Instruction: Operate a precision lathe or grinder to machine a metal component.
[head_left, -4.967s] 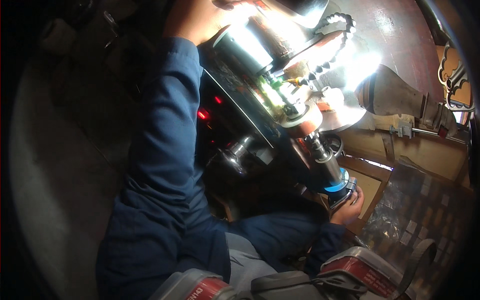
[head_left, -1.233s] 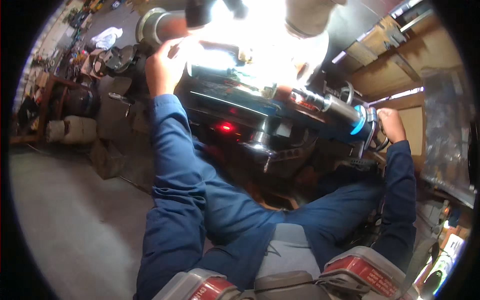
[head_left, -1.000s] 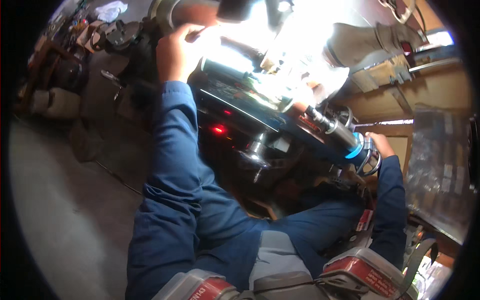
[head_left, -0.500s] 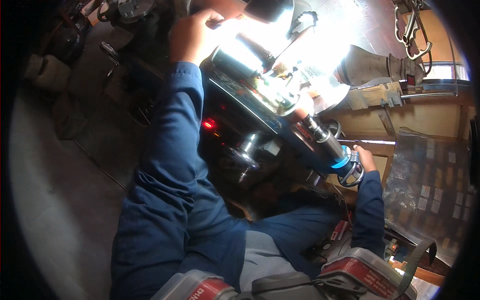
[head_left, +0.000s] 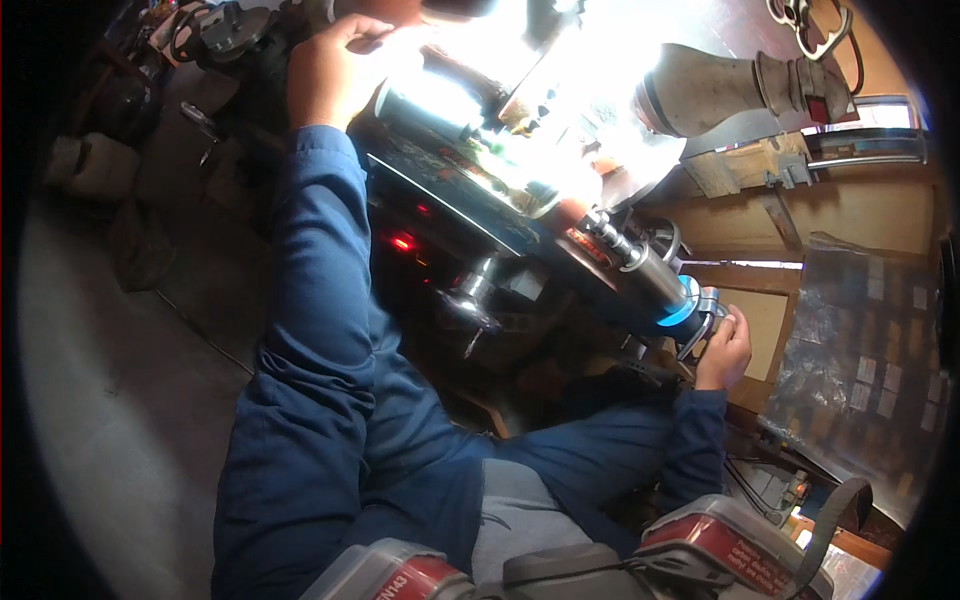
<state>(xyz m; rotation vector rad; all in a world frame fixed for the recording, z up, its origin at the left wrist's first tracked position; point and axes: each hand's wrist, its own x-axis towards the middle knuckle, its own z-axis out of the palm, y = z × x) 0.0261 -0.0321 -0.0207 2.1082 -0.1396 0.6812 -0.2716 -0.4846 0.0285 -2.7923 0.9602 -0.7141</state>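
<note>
My right hand is closed on the rim of a handwheel at the right end of a machine's slide. Beside it, a blue ring and a metal cylinder lead up to the machine bed. Up at the top left, my left hand is bent inward, its thumb by a brownish rounded part. Strong glare hides its fingertips and whatever they hold. Just right of that hand lies a shiny cylinder on the machine, and past it the work area is washed out by light.
A lamp with a flared grey shade hangs at upper right. Below the bed, a second chrome handwheel juts toward my knees, near red indicator lights. Plastic sheeting covers the right side. Red-labelled filter cases sit at the bottom.
My right hand has moved round the handwheel rim, lower and nearer to me, and the wheel appears turned. My left hand stays at the same part; the whole view has shifted a little.
</note>
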